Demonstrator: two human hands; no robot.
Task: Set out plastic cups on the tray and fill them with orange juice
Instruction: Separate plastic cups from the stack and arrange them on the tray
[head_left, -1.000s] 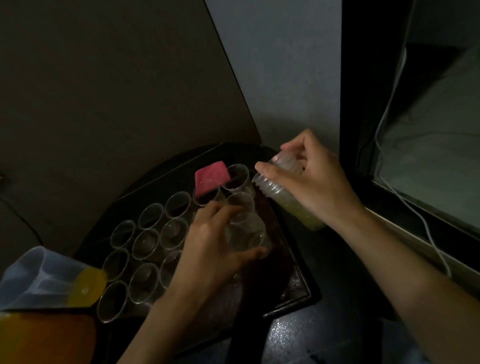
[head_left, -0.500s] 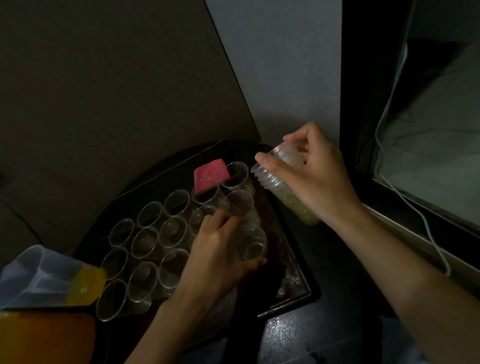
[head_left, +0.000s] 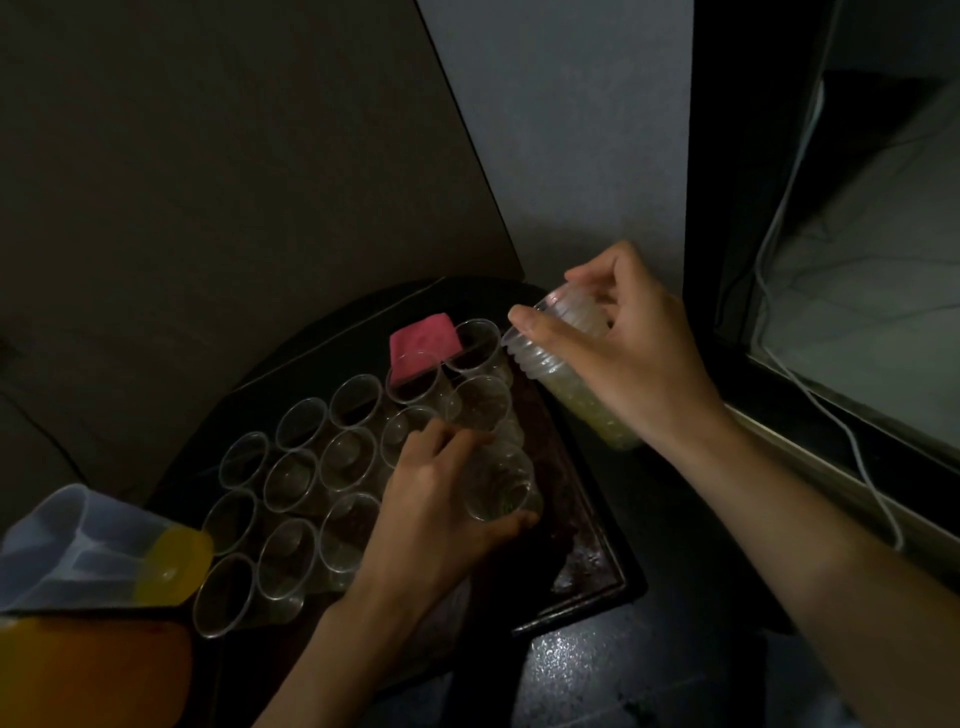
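Note:
A dark tray (head_left: 587, 566) holds several empty clear plastic cups (head_left: 298, 480) in rows. My left hand (head_left: 436, 504) grips one clear cup (head_left: 498, 491) on the tray's right side, thumb at its rim. My right hand (head_left: 634, 353) holds a tilted stack of nested clear cups (head_left: 566, 374) above the tray's far right corner, with its index finger across the stack's open end. A pitcher of orange juice (head_left: 78, 597) with a pale lid stands at the lower left.
A pink sponge-like block (head_left: 423, 345) lies at the tray's far edge behind the cups. A brown board leans against the wall on the left. A dark window frame (head_left: 727, 260) with a white cord (head_left: 831, 415) runs along the right.
My left hand has drawn its cup toward me along the tray's right side. My right hand has lifted the stack slightly up and away.

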